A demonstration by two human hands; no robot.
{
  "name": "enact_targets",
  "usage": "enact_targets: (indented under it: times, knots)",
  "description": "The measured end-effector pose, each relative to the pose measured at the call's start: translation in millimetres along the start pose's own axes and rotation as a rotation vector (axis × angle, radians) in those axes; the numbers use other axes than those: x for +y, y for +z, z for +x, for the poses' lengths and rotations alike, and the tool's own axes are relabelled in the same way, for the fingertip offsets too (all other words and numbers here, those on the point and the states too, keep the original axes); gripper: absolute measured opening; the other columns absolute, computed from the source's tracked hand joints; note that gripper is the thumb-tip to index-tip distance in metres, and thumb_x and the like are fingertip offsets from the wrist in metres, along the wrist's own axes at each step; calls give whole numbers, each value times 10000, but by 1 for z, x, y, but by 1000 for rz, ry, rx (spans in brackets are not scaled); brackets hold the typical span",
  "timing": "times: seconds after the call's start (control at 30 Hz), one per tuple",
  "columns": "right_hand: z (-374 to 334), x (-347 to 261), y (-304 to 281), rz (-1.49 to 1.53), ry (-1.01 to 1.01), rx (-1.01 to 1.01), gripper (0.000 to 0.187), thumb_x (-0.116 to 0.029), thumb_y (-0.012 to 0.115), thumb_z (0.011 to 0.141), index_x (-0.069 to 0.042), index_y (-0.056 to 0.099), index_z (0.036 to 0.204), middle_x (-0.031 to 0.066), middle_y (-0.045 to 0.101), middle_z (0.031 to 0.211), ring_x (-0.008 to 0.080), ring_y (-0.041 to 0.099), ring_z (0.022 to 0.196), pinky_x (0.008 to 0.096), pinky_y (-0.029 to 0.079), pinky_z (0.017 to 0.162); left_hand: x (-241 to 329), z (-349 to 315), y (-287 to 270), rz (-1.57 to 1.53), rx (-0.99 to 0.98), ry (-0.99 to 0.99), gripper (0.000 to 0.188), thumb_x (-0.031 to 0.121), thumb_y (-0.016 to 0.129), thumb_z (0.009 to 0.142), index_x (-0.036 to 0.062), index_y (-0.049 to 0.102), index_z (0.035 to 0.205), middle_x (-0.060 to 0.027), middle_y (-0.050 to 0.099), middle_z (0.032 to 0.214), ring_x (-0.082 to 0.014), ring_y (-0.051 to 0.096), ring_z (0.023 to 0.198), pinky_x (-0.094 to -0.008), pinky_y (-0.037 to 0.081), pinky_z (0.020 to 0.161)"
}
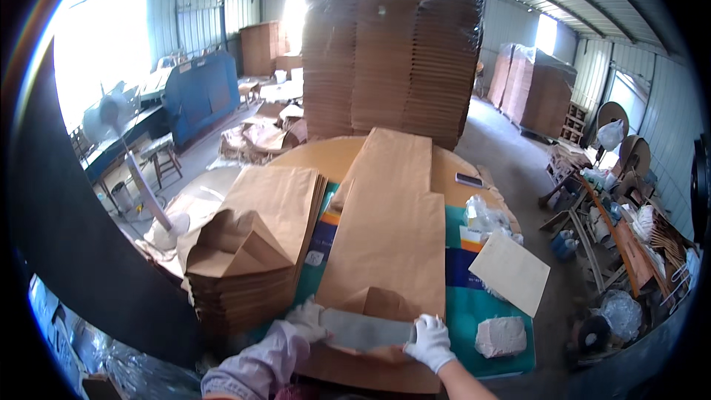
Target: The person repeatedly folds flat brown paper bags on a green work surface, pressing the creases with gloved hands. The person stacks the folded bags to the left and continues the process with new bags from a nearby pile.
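Observation:
A long brown kraft paper bag lies flat in front of me, its near end partly folded. Across that near end rests a flat grey strip, perhaps a board. My left hand, in a white glove, grips the strip's left end. At its right end my right hand, gloved too, has its fingers closed over the edge. The fingertips of both hands are partly hidden. Left of the bag stands a pile of folded paper bags, their near ends raised.
Right of the bag lie a whitish block, a cream card, a crumpled clear plastic bag and a phone. A tall wrapped cardboard stack rises beyond the table. A fan stands left; clutter lines the right wall.

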State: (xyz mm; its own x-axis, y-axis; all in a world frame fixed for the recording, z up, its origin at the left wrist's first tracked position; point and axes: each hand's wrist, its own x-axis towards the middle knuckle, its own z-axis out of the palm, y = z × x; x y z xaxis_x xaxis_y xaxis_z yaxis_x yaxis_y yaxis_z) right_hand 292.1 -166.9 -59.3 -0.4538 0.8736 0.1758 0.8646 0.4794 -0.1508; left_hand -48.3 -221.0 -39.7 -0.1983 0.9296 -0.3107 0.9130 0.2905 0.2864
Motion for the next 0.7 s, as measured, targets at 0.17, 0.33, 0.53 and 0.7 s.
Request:
enact_targets:
  times: [0.17, 0.33, 0.53, 0.7]
  knots:
    - [53, 44, 14, 363, 246, -221, 586, -477, 935, 662, -81, 697, 1023, 164, 710, 1109, 349, 709, 926, 443, 579, 862, -49, 35, 31, -171, -133, -73, 559, 425, 850, 786, 110, 696, 1222, -158, 705, 1243, -348, 660, 1176, -427, 524, 986]
    - [46, 101, 49, 102, 314, 186, 476, -188, 814, 820, -82, 665, 1259, 130, 650, 1314, 349, 662, 1084, 430, 549, 936, -26, 33, 25, -181, -28, -102, 251, 223, 758, 873, 93, 737, 1086, -137, 750, 1071, -301, 723, 975, -393, 562, 861]
    - [-20, 26, -20, 138, 386, -367, 321, -157, 742, 858, -51, 685, 1156, 191, 683, 1131, 397, 677, 1079, 499, 540, 916, 1, -8, -51, -669, 49, -165, 101, 167, 680, 917, 109, 740, 973, -70, 745, 963, -250, 721, 896, -389, 569, 806]
    - [57, -27, -23, 503, 129, -168, 302, -188, 669, 921, -42, 672, 1186, 211, 702, 1122, 421, 659, 1085, 467, 531, 898, -38, -2, -171, -58, 728, 154, 117, 146, 665, 908, 172, 755, 976, -82, 741, 960, -309, 713, 921, -401, 573, 817]
